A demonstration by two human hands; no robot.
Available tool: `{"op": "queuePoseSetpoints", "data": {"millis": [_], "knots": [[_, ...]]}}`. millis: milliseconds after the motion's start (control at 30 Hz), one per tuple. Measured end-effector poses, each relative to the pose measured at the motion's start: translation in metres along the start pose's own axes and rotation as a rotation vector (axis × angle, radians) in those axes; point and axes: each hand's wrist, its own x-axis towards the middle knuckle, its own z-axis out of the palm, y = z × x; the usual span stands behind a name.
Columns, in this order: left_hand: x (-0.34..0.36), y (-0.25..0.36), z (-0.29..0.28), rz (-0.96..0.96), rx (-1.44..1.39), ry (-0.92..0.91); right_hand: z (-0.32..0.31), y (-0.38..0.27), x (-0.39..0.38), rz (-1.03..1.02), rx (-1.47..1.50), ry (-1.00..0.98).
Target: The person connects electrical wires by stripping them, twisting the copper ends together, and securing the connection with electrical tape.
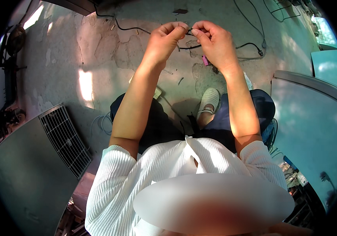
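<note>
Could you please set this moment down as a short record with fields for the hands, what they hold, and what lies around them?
left hand: left hand, raised in front, fingertips pinched on a thin black wire
right hand: right hand, pinching the same wire close beside the left
wire: loops down between the hands; its far end is hard to follow
ground: cracked concrete floor
below the hands: white perforated shoe, small pink object
person's left: metal wire grille lying flat
person's right: large pale panel

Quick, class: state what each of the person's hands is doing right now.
Left hand: closed, fingertips pinching the thin black wire.
Right hand: closed, pinching the same wire right beside the left.
</note>
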Motion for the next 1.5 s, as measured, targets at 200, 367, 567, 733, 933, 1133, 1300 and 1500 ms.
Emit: {"op": "queuePoseSetpoints", "data": {"millis": [200,367,567,733,933,1133,1300,1500], "knots": [[-0.004,0.013,-0.001,0.199,0.205,-0.092,-0.003,0.001,-0.001,0.020,0.008,-0.021],[0.000,0.011,-0.005,0.761,0.965,0.097,-0.002,0.003,-0.001,0.014,0.007,-0.025],[-0.003,0.016,-0.001,0.870,1.057,0.100,-0.004,0.003,-0.001,-0.016,-0.064,-0.007],[-0.004,0.007,0.003,0.595,0.734,0.086,-0.004,0.002,-0.002,0.043,0.014,-0.036],[-0.005,0.004,0.008,-0.168,-0.219,-0.053,0.000,0.005,0.004,0.017,0.199,-0.066],[-0.001,0.010,0.000,-0.123,-0.352,0.087,0.001,0.010,0.002,0.041,0.233,-0.025],[-0.001,0.012,-0.001,0.672,0.712,0.069,-0.004,0.008,0.001,0.067,0.176,-0.063],[0.001,0.008,0.000,0.859,1.002,0.146,-0.001,0.012,0.002,0.029,0.122,-0.050]]}}
